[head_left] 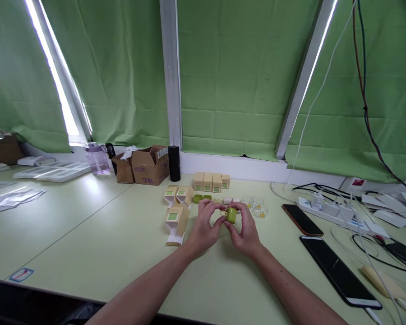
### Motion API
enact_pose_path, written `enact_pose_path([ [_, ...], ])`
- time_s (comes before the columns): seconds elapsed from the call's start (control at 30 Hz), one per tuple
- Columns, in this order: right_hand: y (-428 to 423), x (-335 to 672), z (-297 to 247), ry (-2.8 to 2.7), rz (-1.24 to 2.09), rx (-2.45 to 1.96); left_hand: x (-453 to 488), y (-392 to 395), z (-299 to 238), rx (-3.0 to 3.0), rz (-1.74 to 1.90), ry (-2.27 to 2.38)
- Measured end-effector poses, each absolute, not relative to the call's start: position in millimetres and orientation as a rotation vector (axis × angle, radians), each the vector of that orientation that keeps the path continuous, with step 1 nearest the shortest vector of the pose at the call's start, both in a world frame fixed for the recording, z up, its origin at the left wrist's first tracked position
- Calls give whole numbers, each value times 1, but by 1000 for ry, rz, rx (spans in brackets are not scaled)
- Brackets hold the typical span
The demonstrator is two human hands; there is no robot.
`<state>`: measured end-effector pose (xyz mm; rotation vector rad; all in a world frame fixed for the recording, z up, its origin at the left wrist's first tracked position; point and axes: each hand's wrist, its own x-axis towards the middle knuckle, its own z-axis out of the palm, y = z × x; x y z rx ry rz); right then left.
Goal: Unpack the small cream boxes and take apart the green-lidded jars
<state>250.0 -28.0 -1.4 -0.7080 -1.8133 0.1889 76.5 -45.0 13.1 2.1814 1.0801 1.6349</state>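
Observation:
My right hand [246, 234] pinches a small olive-green case [230, 215], rounded like an earbud case, between thumb and fingers. At the case's left side, my left hand [205, 225] closes thumb and fingertips on a thin gold-coloured ring [223, 213]. Whether the ring is fastened to the case, I cannot tell. Just behind my hands lie more green cases [202, 197], small gold pieces [215, 200] and pale pink cases [230, 200], partly hidden by my fingers. Left of my left hand, an open kraft box [177, 219] lies with its white flap towards me.
Two more open boxes [178, 194] and several closed kraft boxes [208, 181] stand behind. Clear plastic cups [256, 205] with yellow bits are right. Phones [340, 271], a power strip [338, 216] and cables fill the right side. Cardboard cartons [150, 166] and a black cylinder [174, 163] stand back left.

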Motion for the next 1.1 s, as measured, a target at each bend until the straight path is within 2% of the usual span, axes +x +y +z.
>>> enact_pose_path([
  [1.1, -27, 248, -9, -1858, 273, -687, 73, -38, 5, 2047, 1664, 1145],
])
